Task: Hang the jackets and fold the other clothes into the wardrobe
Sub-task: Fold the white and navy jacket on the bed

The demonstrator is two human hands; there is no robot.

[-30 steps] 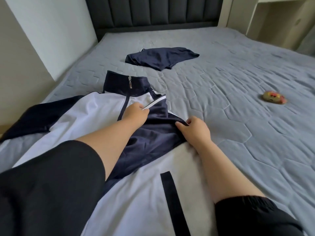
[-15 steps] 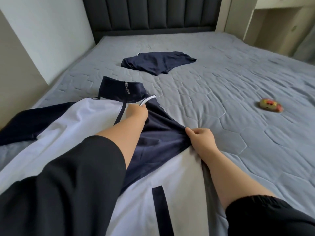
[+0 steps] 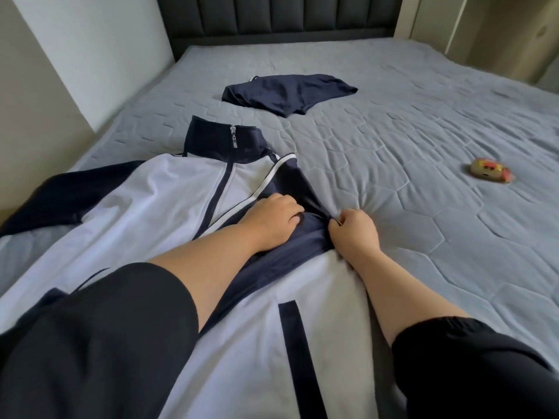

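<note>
- A white and navy zip-up track jacket (image 3: 169, 189) lies flat and front-up on the grey quilted bed cover (image 3: 423, 146). It fills the part of the view from 6 o'clock round to 9 o'clock.
- Its navy collar (image 3: 223, 140) points toward 12 o'clock and is zipped shut, with the silver zip pull (image 3: 233, 140) lying on it.
- One navy sleeve spreads out toward 9 o'clock. The other navy sleeve (image 3: 290, 237) is folded in across the white chest, near the middle of the view.
- The left hand (image 3: 272, 216) rests on this folded sleeve. Its grip is narrow, the fingers curled down into the navy cloth.
- The right hand (image 3: 354, 234) sits just beside it at 3 o'clock. Its grip is a tight pinch on the sleeve's edge, at the jacket's side.
- Both forearms are bare, coming out of black sleeves at 6 o'clock.
- A dark navy folded garment (image 3: 287, 92) lies on the bed at 12 o'clock of the collar, apart from the jacket.
- A small yellow and red object (image 3: 488, 170) lies well apart at 3 o'clock; what it is cannot be told.
- A dark padded headboard (image 3: 287, 16) stands at 12 o'clock.
</note>
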